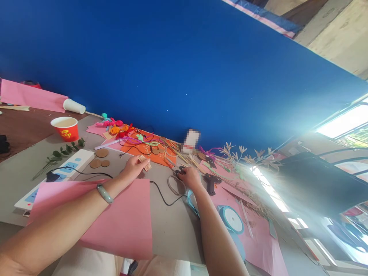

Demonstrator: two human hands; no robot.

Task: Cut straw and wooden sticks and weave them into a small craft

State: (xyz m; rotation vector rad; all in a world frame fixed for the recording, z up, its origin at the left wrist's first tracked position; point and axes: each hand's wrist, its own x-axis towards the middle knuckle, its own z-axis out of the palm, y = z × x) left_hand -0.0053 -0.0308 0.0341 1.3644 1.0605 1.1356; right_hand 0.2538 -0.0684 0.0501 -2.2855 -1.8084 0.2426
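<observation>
The bare left forearm (66, 230) is crossing a flat, rectangular sheet of pink paper (123, 234), which is lying on the grey tabletop (169, 226). A smooth, grey-green, stone-like bangle (104, 193) is circling the wrist.

Left hand (135, 168): thumb and fingers are pinching a small, beige, wood-like striped piece (145, 163) just beyond the sheet's far edge. The thumb is lying along the top, apparently to keep the piece steady while leaving its far end exposed.

Right hand (190, 178): fingers are curling over the black-handled metal scissors (180, 171), gripping the handle end, presumably to keep the blades clear of the fingers. The hand is covering the loops, so exact finger placement cannot be told.

Just right of the right hand, a black plastic glue gun (212, 184) is lying on its side, likely parked there for short reach. Left of the left hand, a long white power strip with blue sockets (67, 168) is resting outside the space between the hands; three round, flat brown discs (101, 153) are lying between it and that hand.
</observation>
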